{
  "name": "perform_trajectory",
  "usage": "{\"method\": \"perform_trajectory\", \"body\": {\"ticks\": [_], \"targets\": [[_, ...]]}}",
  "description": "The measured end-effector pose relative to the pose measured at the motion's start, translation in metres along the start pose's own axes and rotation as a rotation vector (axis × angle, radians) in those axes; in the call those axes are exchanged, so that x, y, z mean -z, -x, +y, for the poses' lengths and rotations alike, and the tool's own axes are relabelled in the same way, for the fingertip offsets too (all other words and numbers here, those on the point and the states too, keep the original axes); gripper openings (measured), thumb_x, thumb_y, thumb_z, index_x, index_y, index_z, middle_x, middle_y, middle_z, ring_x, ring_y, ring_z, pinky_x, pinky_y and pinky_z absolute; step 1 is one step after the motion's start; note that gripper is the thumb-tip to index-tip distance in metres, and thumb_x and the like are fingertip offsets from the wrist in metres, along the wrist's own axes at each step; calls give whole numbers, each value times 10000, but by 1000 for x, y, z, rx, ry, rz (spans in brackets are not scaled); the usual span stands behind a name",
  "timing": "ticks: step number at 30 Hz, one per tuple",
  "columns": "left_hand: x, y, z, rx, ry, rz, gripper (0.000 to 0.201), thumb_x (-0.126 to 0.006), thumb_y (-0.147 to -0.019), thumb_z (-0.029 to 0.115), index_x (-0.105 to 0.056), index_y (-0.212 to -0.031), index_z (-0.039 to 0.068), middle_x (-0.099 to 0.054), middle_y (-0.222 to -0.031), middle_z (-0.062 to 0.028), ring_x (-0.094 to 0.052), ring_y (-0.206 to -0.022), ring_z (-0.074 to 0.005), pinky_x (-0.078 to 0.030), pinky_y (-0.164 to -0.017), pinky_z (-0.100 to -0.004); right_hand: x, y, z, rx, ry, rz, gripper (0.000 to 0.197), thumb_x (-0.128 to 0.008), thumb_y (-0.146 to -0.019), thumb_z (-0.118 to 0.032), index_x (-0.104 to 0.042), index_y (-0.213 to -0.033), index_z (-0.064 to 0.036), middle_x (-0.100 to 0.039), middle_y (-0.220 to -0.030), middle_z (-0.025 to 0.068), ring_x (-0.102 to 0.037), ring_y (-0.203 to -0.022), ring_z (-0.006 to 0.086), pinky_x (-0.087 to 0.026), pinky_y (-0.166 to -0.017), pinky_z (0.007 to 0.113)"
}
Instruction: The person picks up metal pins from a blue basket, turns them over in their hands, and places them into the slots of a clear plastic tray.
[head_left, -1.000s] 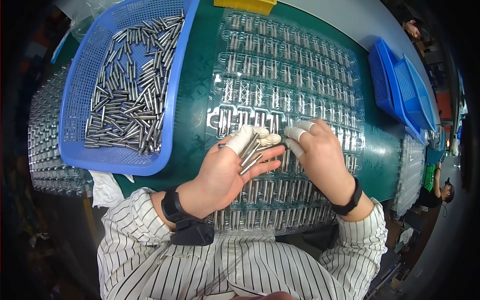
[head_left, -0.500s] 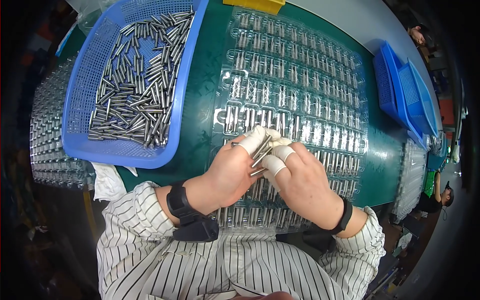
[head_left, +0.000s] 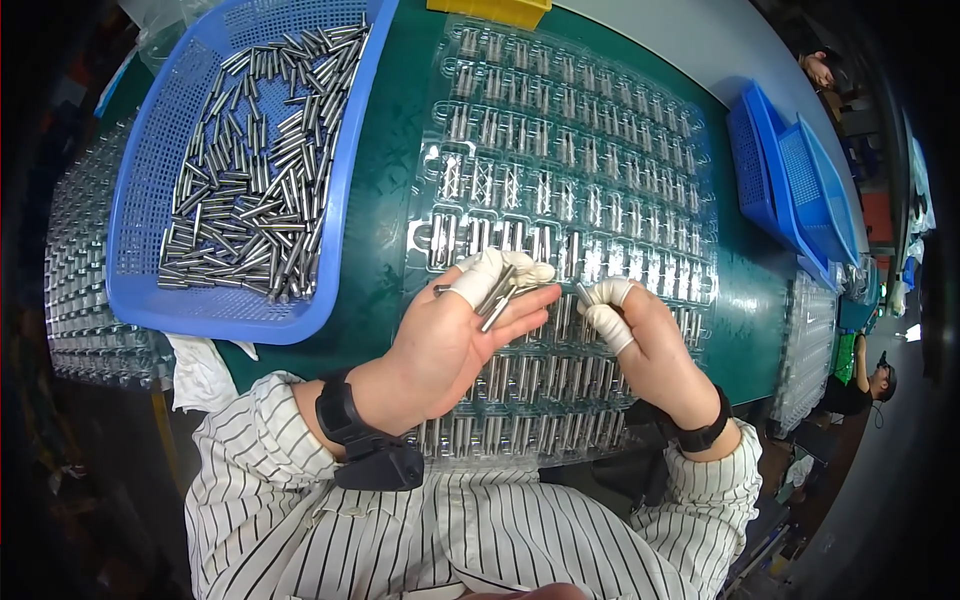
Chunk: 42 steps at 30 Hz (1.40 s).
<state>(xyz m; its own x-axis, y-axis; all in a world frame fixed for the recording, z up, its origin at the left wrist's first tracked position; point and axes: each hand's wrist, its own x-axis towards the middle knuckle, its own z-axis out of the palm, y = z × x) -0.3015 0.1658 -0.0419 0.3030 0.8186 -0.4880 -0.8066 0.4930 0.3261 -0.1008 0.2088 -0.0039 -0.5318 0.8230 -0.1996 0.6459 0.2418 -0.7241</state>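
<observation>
My left hand (head_left: 435,345), palm turned up and fingertips covered in white finger cots, holds several metal pins (head_left: 497,305) between thumb and fingers. To its right, my right hand (head_left: 655,350) pinches a single metal pin (head_left: 583,293) with its cot-covered thumb and finger. Both hands hover over a clear plastic tray (head_left: 425,235) whose rows of pockets hold many similar pins. My hands and wrists hide part of the middle rows. At the left stands a blue mesh basket (head_left: 345,190) with a heap of loose pins (head_left: 265,180) in it.
A yellow bin (head_left: 495,10) sits at the far edge of the green tabletop (head_left: 385,140). Nested blue baskets (head_left: 760,160) stand at the right. Stacked clear trays (head_left: 85,270) are on the left, beside a white cloth (head_left: 200,375). Another person (head_left: 860,385) is at the far right.
My hands, together half a second ago, are now apart. The right one has moved right with a pin, while the left stays back with several, its lower fingers now stretched out.
</observation>
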Motion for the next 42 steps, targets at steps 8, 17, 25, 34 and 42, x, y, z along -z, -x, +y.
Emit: {"method": "perform_trajectory", "body": {"ticks": [8,17,25,34,42], "targets": [[5,0,6,-33,9,-22,395,-303,-991,289,-481,-1142,-30,-520,-1217,-157,-491,-1174,-298,-407,-986,-399,-6,-36,12,4,577,104,160,-618,-832,-152,-560,-844,-3,-558,-732,164,-560,-688,304,-439,-614,385],[-2,4,3,-14,46,-31,419,-308,-988,312,-485,-1183,-14,-525,-1206,-130,-540,-1089,-230,-429,-949,-383,-7,-28,-29,256,473,247,196,-689,-734,-160,-576,-835,-35,-571,-808,116,-550,-730,291,-458,-623,386],[4,4,-4,14,-5,-116,432,-306,-990,321,-477,-1223,0,-552,-1132,-73,-554,-966,-179,-458,-828,-356,-30,-18,-42,410,391,40,275,-726,-658,-69,-562,-878,-54,-560,-919,93,-547,-792,287,-457,-661,381],[12,4,-4,73,-8,-184,453,-308,-987,330,-439,-1260,-8,-535,-1190,-109,-542,-1073,-227,-440,-915,-384,-33,-8,-30,441,376,61,287,-702,-687,-46,-514,-901,-17,-553,-863,116,-539,-751,305,-454,-633,388],[-11,-2,-9,7,-42,-56,500,-293,-986,347,-390,-1274,-50,-506,-1219,-179,-461,-1193,-355,-382,-1006,-429,26,-11,22,36,740,221,193,-668,-768,-131,-522,-787,-6,-560,-753,156,-555,-717,336,-451,-625,403]]}}
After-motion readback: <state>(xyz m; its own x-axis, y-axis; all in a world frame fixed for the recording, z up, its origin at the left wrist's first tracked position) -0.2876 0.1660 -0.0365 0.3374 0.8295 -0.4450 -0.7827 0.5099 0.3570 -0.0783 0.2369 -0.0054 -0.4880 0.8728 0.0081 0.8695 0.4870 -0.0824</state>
